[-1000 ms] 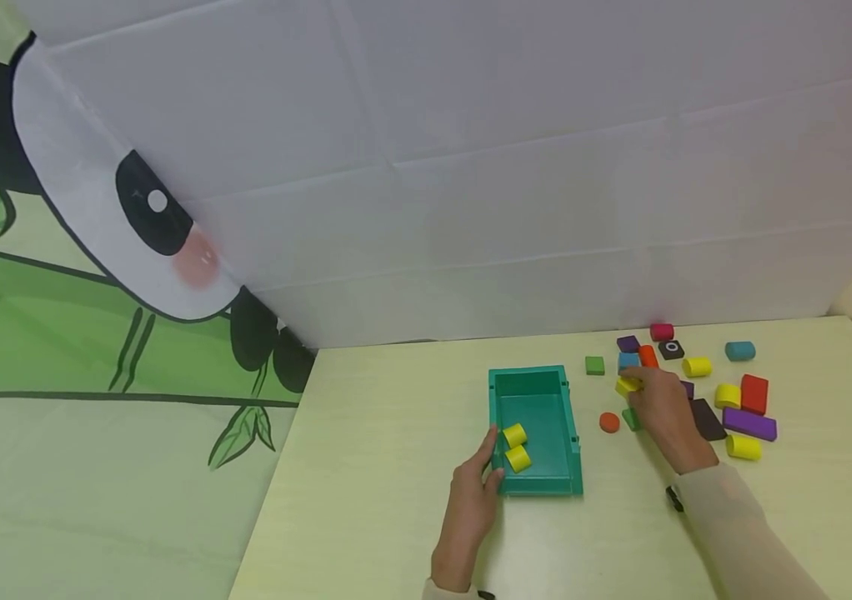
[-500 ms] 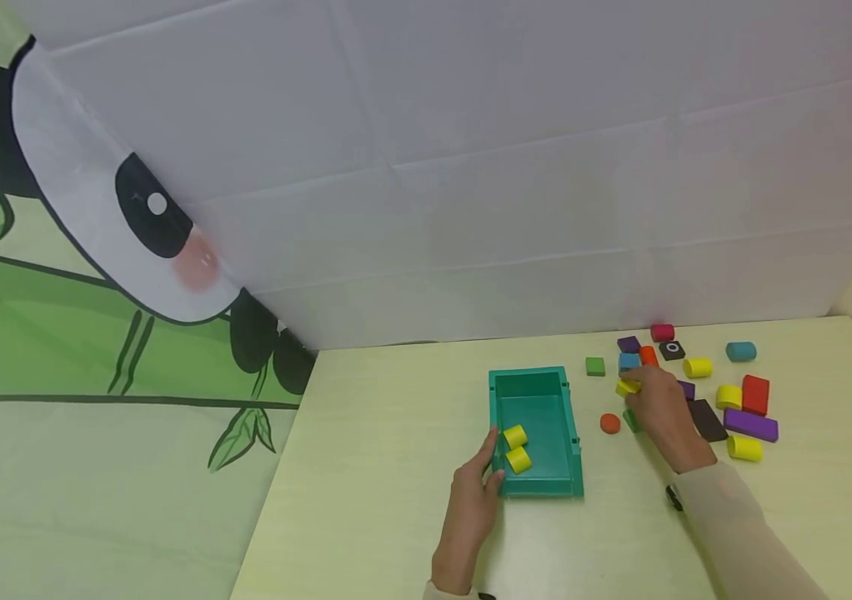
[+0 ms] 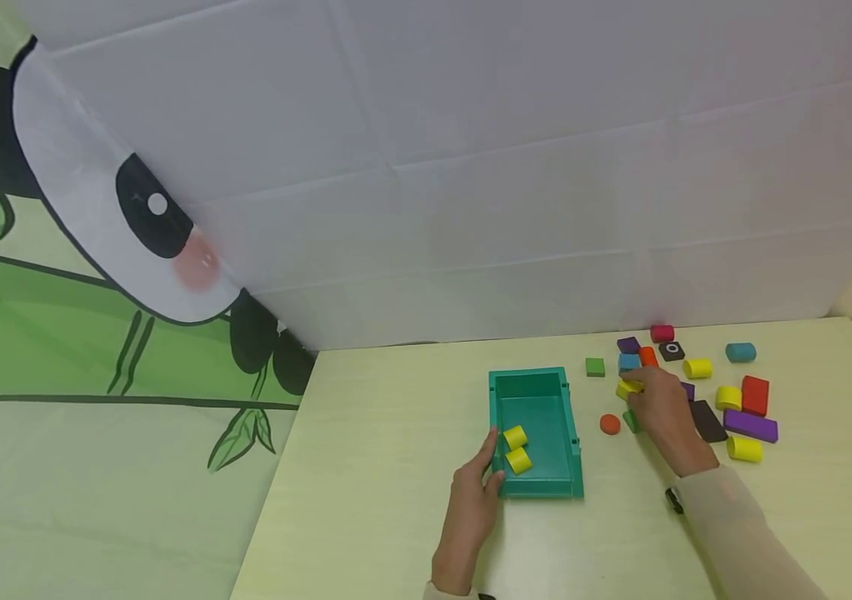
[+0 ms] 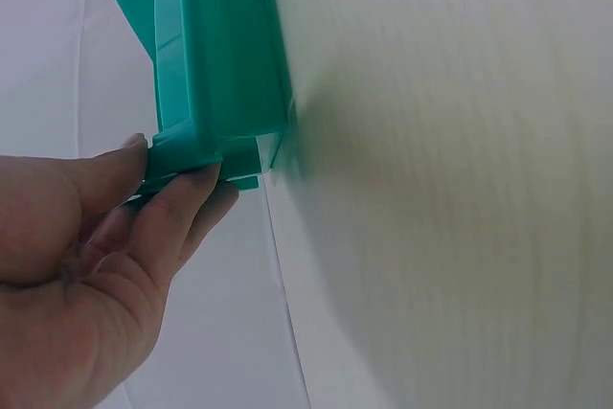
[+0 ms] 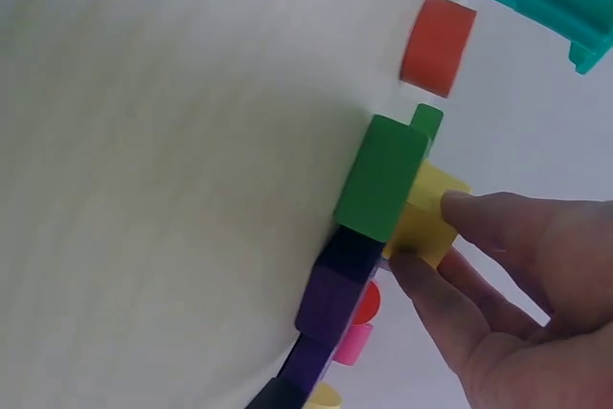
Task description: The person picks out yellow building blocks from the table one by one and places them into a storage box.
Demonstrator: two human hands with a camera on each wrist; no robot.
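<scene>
A teal plastic bin [image 3: 543,425] stands on the table with two yellow cylinder blocks [image 3: 517,448] lying inside near its left wall. My left hand [image 3: 473,504] pinches the bin's rim at the near left corner; the left wrist view shows thumb and fingers on either side of the rim [image 4: 182,146]. To the right, my right hand [image 3: 664,410] is among loose blocks. Its thumb and fingers pinch a yellow block [image 5: 431,213], right behind a green block [image 5: 383,177] in the right wrist view. A blue block [image 3: 629,362] lies just beyond the fingertips.
Around the right hand lie several coloured blocks: an orange disc [image 3: 609,424], a green square [image 3: 594,367], a long purple block [image 3: 750,424], a red block [image 3: 754,394], a dark flat block [image 3: 708,421] and a teal cylinder [image 3: 740,352]. A white cloth [image 3: 471,208] hangs behind the table.
</scene>
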